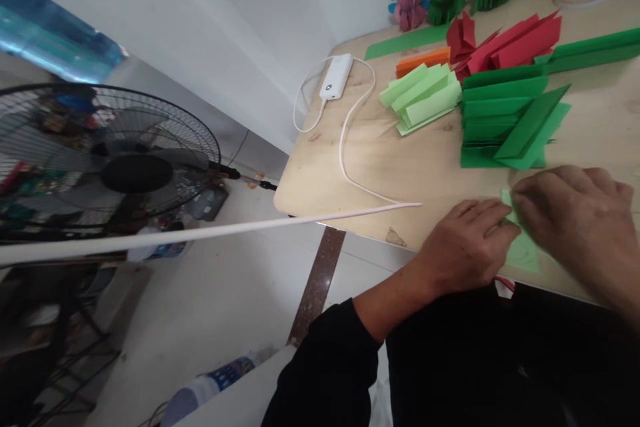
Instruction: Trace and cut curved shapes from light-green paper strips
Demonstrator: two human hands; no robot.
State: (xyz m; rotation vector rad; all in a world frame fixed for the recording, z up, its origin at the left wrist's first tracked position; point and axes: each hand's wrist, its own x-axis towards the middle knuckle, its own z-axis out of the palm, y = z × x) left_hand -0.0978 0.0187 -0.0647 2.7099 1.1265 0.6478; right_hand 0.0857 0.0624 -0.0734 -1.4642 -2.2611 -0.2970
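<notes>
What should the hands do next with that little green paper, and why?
Probably run the left hand along the light green paper to press its fold flat. It and the right hand both rest on that paper near the table edge, and the light green stack behind shows sharply folded pieces.

Pale wooden table against white wall: slim white power bank near corner, white cable looping off it. Beside it, folded paper stacks: lime green, dark green, red, orange. Pink-and-blue honeycomb paper ornament at far edge. Black wire-caged pedestal fan on floor, left.
</notes>
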